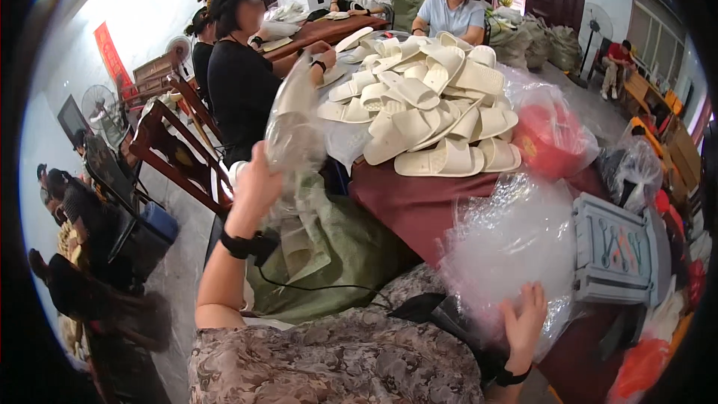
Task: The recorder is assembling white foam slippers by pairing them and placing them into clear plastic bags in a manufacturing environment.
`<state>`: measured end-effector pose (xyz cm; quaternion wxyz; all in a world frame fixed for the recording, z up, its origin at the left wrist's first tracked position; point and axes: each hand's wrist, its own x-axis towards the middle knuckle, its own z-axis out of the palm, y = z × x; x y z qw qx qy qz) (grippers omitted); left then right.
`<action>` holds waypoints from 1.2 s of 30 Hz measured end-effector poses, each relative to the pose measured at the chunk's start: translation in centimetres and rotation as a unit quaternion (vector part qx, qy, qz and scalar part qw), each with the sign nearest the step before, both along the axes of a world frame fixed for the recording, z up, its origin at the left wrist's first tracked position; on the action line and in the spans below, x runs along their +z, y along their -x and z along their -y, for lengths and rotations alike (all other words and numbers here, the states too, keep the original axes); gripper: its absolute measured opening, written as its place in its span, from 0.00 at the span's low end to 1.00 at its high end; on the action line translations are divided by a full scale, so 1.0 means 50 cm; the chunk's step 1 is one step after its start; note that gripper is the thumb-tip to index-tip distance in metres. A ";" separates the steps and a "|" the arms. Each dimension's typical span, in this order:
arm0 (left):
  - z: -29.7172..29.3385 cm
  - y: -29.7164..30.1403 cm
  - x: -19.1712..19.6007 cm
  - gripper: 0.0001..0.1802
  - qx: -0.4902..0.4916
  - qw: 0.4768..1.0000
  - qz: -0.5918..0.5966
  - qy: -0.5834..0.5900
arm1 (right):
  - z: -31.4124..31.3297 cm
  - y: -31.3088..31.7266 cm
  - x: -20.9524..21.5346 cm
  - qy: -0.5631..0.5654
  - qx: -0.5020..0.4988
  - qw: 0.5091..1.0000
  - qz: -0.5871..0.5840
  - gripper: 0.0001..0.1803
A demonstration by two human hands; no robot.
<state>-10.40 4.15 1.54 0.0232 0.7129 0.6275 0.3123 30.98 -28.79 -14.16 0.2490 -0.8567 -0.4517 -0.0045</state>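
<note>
My left hand is raised at the left, closed around the lower end of a clear plastic bag with cream slippers inside; motion blurs it. Below it gapes a green woven sack beside the table. My right hand rests with fingers spread on the near edge of a stack of clear plastic bags. Beyond, a big heap of loose cream slippers covers the table's far part.
A dark red cloth covers the table. Right of the bags lies a grey-blue tool case; behind it sits a red bundle in clear plastic. A wooden chair and a person in black are at the left. Other people sit farther off.
</note>
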 end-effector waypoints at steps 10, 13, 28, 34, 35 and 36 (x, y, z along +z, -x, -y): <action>-0.194 0.155 -0.353 0.27 -0.040 0.902 -0.096 0.420 | -0.002 -0.005 -0.012 -0.010 -0.041 0.999 0.013 0.35; -0.223 0.357 -0.639 0.23 -0.216 0.896 -0.225 0.316 | -0.022 0.000 -0.021 -0.015 0.012 1.000 0.008 0.36; -0.013 0.212 -0.707 0.26 0.047 0.705 -0.477 0.523 | -0.018 0.003 -0.039 -0.048 -0.006 0.998 0.037 0.37; -0.036 0.210 -0.686 0.23 0.012 0.737 -0.464 0.490 | -0.018 0.005 -0.033 -0.045 0.002 0.998 0.035 0.37; -0.039 0.207 -0.687 0.22 0.003 0.743 -0.461 0.485 | -0.014 0.006 -0.035 -0.052 0.001 0.998 0.036 0.37; -0.057 0.202 -0.680 0.22 -0.005 0.751 -0.457 0.477 | -0.022 0.005 -0.036 -0.063 0.000 0.997 0.037 0.37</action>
